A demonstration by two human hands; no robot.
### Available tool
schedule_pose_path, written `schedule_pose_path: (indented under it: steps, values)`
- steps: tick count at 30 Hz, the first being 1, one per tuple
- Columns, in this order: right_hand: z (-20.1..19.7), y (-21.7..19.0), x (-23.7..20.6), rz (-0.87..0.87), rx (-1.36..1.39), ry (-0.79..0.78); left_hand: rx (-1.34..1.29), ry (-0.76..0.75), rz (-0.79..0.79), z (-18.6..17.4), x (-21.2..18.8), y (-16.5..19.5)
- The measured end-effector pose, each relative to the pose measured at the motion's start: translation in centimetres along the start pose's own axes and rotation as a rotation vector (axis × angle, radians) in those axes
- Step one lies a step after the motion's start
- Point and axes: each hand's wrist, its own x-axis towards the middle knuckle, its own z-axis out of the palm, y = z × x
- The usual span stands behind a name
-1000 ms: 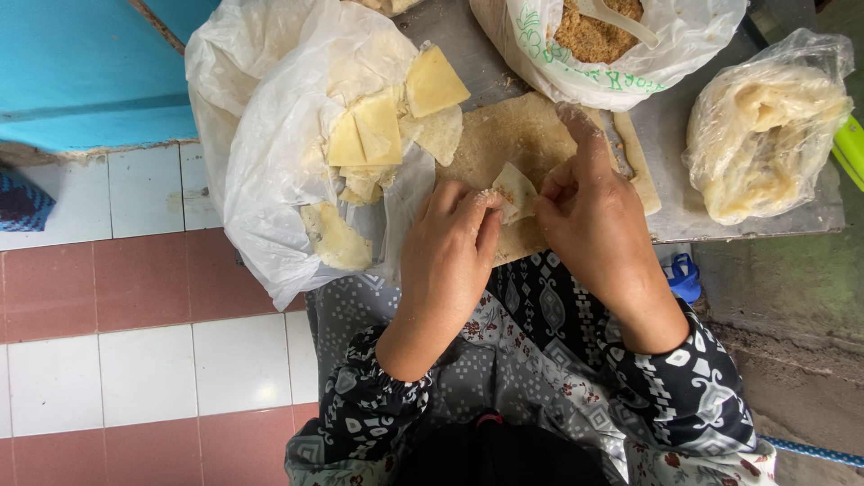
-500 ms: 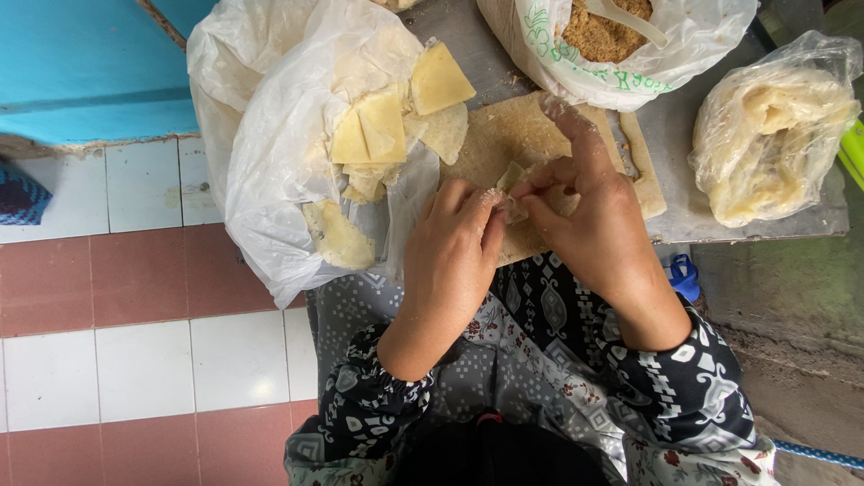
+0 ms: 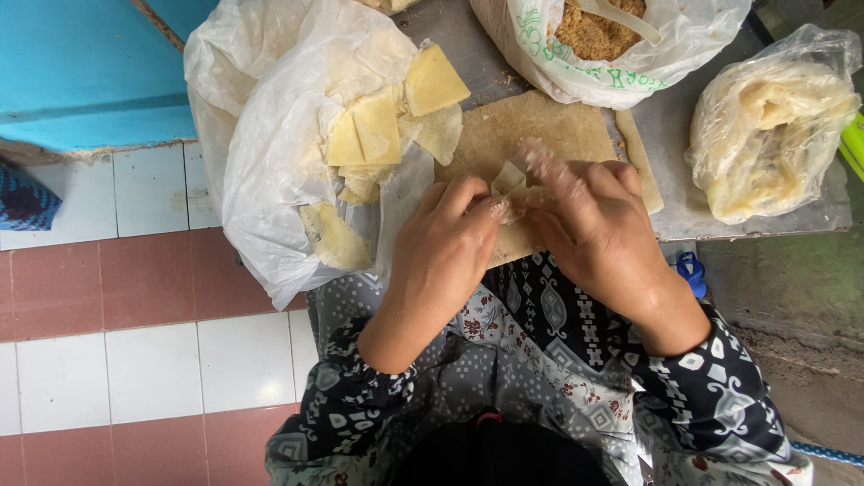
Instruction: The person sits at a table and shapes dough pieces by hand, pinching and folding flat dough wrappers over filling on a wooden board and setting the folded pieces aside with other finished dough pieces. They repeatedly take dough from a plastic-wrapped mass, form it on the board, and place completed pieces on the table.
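My left hand (image 3: 447, 243) and my right hand (image 3: 589, 229) meet over a wooden board (image 3: 540, 135), pinching a small pale pastry wrapper (image 3: 509, 184) between their fingertips. The wrapper is partly folded and mostly hidden by my fingers. Left of the hands, an open white plastic bag (image 3: 270, 180) holds several folded yellow triangular pastries (image 3: 378, 135).
A plastic bag of brown crumbly filling (image 3: 598, 36) with a spoon sits beyond the board. A clear bag of pale dough sheets (image 3: 765, 135) lies at the right on the grey metal surface (image 3: 693, 207). Red and white floor tiles (image 3: 135, 315) spread left; a blue wall (image 3: 81, 63) above.
Both hands keep working the wrapper at the same spot on the board. My right fingers have shifted and blurred with movement, and the wrapper's folded corner now sticks up between the hands.
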Motion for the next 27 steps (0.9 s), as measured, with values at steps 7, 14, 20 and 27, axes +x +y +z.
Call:
schedule_pose_path:
  steps: [7, 14, 20, 27]
  values:
    - [1.2, 1.0, -0.7, -0.222, -0.13, 0.136, 0.127, -0.097, 0.175, -1.0, 0.1, -0.9]
    - [3.1, 0.7, -1.7, 0.111, 0.127, 0.181, 0.237, -0.087, 0.283, -1.2, 0.7, -0.6]
    - [3.4, 0.8, -1.4, 0.065, 0.154, 0.195, 0.351, -0.185, 0.307, -0.9, 0.9, -1.0]
    - [3.2, -0.2, -1.1, -0.025, 0.07, 0.238, 0.051, -0.222, 0.121, -0.4, 3.1, -2.6]
